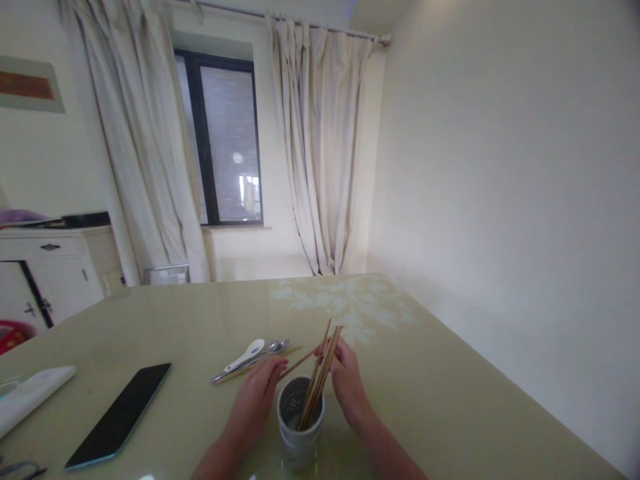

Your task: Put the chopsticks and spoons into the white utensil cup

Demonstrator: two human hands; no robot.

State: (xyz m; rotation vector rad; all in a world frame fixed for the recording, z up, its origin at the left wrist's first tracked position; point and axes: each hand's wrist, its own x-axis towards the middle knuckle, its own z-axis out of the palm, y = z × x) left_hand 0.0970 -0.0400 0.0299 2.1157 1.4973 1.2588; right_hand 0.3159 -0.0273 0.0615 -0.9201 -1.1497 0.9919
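Observation:
A grey utensil holder (299, 445) stands upright near the table's front, with small holes showing in its bottom. Several brown wooden chopsticks (316, 387) lean in it, tilted to the right. My right hand (349, 379) is closed around the upper part of these chopsticks; its fingertips are partly hidden behind them. To the left of the holder, my left hand (256, 393) pinches one end of a single chopstick (303, 360), which slants up towards my right fingers. Just beyond my left hand lie a white spoon (245, 355), metal spoons (274, 347) and a light chopstick.
A black tablet (123, 413) lies on the greenish table (200, 320) at the left, with a white packet (37, 397) farther left. The right wall (525, 233) runs along the table's right edge. A white cabinet (55, 270) stands at the back left.

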